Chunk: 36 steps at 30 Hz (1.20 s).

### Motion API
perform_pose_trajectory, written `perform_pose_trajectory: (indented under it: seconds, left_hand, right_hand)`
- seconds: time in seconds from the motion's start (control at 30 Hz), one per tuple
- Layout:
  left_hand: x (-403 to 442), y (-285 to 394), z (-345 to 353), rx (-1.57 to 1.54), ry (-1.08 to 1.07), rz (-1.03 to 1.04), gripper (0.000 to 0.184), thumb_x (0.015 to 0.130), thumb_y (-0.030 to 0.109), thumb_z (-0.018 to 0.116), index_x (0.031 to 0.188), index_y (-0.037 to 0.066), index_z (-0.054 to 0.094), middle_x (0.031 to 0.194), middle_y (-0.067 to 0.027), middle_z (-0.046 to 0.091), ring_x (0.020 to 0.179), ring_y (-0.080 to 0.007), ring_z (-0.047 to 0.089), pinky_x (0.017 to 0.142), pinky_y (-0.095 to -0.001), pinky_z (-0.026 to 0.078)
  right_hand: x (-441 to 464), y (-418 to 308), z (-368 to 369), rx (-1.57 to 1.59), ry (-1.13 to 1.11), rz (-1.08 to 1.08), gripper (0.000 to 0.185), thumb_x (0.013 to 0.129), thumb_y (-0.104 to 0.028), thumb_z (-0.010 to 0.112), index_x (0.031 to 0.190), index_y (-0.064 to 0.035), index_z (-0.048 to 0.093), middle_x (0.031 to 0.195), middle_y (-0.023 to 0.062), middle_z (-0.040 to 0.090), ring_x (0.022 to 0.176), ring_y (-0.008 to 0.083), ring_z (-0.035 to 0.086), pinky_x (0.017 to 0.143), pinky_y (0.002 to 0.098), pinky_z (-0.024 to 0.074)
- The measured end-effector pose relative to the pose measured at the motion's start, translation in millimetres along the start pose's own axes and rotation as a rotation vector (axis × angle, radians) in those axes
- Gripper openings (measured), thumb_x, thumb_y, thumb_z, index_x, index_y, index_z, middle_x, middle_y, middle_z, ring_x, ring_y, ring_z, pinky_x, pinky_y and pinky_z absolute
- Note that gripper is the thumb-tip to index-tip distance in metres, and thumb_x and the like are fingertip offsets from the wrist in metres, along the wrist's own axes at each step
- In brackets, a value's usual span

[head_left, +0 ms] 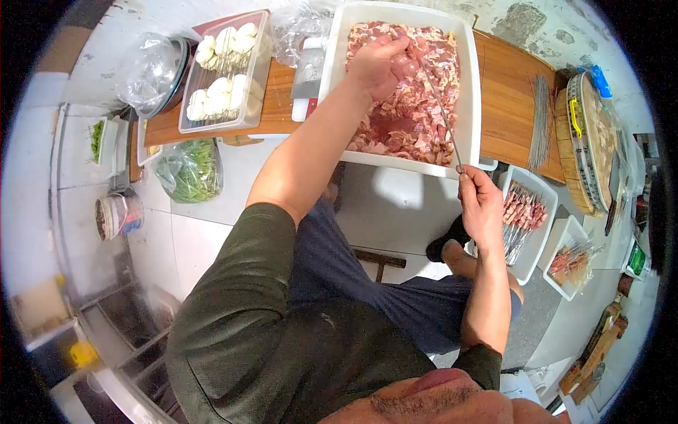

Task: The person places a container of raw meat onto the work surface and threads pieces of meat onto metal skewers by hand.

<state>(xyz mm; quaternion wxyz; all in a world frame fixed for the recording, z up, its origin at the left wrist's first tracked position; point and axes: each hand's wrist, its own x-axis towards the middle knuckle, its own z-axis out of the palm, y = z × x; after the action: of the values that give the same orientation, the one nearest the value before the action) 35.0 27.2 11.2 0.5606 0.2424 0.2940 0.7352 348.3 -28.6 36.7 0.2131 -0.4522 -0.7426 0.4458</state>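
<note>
A large white tub (470, 85) of raw cut meat (395, 131) stands at the table's front edge. My left hand (378, 67) is over the meat, its fingers closed around what looks like a piece of meat at the skewer's tip; the fingers partly hide it. My right hand (482, 206) pinches the near end of a thin metal skewer (445, 116) just outside the tub's front right corner. The skewer slants up and left across the meat toward my left hand.
Bare metal skewers (541, 120) lie on the wooden table (501, 92) beside a round chopping block (592, 141). Lower right are a tray of loaded meat skewers (522, 212) and a smaller tray (567, 265). A clear box (224, 78) of white skewered food, a cleaver (308, 74) and bagged greens (189, 172) are left.
</note>
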Motion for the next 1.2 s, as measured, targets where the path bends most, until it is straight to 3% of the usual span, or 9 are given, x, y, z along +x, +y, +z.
perform_pose_trajectory:
  seconds: [0.17, 0.27, 0.47, 0.57, 0.77, 0.87, 1.07, 1.2]
  left_hand:
    - [-3, 2, 12, 0.036, 0.076, 0.011, 0.029, 0.101, 0.014, 0.050, 0.121, -0.007, 0.051, 0.126, -0.0227, 0.058, 0.123, -0.0354, 0.056, 0.102, -0.0450, 0.049]
    - [-4, 2, 14, 0.016, 0.091, 0.008, 0.032, 0.101, 0.014, 0.050, 0.123, -0.009, 0.049, 0.125, -0.0230, 0.058, 0.121, -0.0346, 0.057, 0.104, -0.0455, 0.048]
    - [-3, -1, 9, -0.018, 0.017, 0.015, 0.029, 0.101, 0.014, 0.050, 0.121, -0.007, 0.052, 0.121, -0.0206, 0.059, 0.118, -0.0319, 0.059, 0.104, -0.0445, 0.048]
    - [-5, 1, 13, -0.038, 0.015, 0.015, 0.023, 0.097, 0.013, 0.058, 0.112, -0.004, 0.052, 0.115, -0.0186, 0.062, 0.107, -0.0264, 0.063, 0.070, -0.0286, 0.050]
    - [6, -9, -2, -0.080, 0.014, 0.032, 0.019, 0.096, 0.008, 0.057, 0.109, -0.004, 0.051, 0.116, -0.0202, 0.061, 0.102, -0.0256, 0.064, 0.069, -0.0301, 0.051]
    - [-1, -9, 14, -0.131, 0.125, 0.071, 0.017, 0.096, 0.007, 0.057, 0.108, -0.003, 0.050, 0.114, -0.0194, 0.061, 0.102, -0.0263, 0.065, 0.068, -0.0303, 0.052]
    - [5, -9, -4, -0.053, -0.018, 0.014, 0.014, 0.097, 0.005, 0.056, 0.106, -0.002, 0.049, 0.111, -0.0173, 0.063, 0.100, -0.0274, 0.067, 0.074, -0.0322, 0.056]
    - [1, -6, 10, -0.113, 0.092, 0.060, 0.014, 0.097, 0.005, 0.056, 0.108, -0.001, 0.049, 0.111, -0.0179, 0.063, 0.095, -0.0256, 0.067, 0.074, -0.0332, 0.057]
  right_hand:
    - [-1, -3, 0, -0.025, -0.004, -0.028, 0.022, 0.099, -0.016, 0.057, 0.111, -0.0004, 0.067, 0.070, -0.0024, 0.056, 0.065, 0.0064, 0.050, 0.059, 0.0233, 0.0425]
    - [0, -8, -3, -0.025, -0.053, 0.073, 0.027, 0.096, -0.018, 0.059, 0.115, 0.0004, 0.066, 0.096, 0.0189, 0.072, 0.091, 0.0222, 0.069, 0.084, 0.0340, 0.0513]
    - [1, -4, -2, -0.017, -0.016, 0.061, 0.027, 0.096, -0.018, 0.059, 0.114, 0.0010, 0.066, 0.096, 0.0190, 0.072, 0.092, 0.0231, 0.069, 0.083, 0.0341, 0.0517]
    - [0, -8, -3, -0.023, -0.038, 0.072, 0.027, 0.096, -0.018, 0.059, 0.114, 0.0008, 0.066, 0.094, 0.0187, 0.072, 0.089, 0.0229, 0.069, 0.082, 0.0336, 0.0520]
    - [0, -9, 0, -0.047, -0.050, 0.061, 0.025, 0.096, -0.018, 0.059, 0.113, 0.0001, 0.067, 0.088, 0.0182, 0.071, 0.083, 0.0202, 0.068, 0.078, 0.0329, 0.0519]
    - [1, -6, 2, -0.034, -0.051, 0.020, 0.025, 0.096, -0.018, 0.059, 0.113, 0.0001, 0.066, 0.086, 0.0175, 0.071, 0.082, 0.0190, 0.067, 0.078, 0.0325, 0.0518]
    - [2, -9, 3, -0.011, -0.034, 0.079, 0.025, 0.097, -0.019, 0.059, 0.113, -0.0008, 0.067, 0.085, 0.0161, 0.071, 0.082, 0.0178, 0.067, 0.078, 0.0321, 0.0515]
    - [4, -5, 7, -0.007, -0.012, 0.066, 0.025, 0.097, -0.019, 0.059, 0.113, -0.0011, 0.067, 0.086, 0.0160, 0.071, 0.083, 0.0178, 0.067, 0.078, 0.0319, 0.0515]
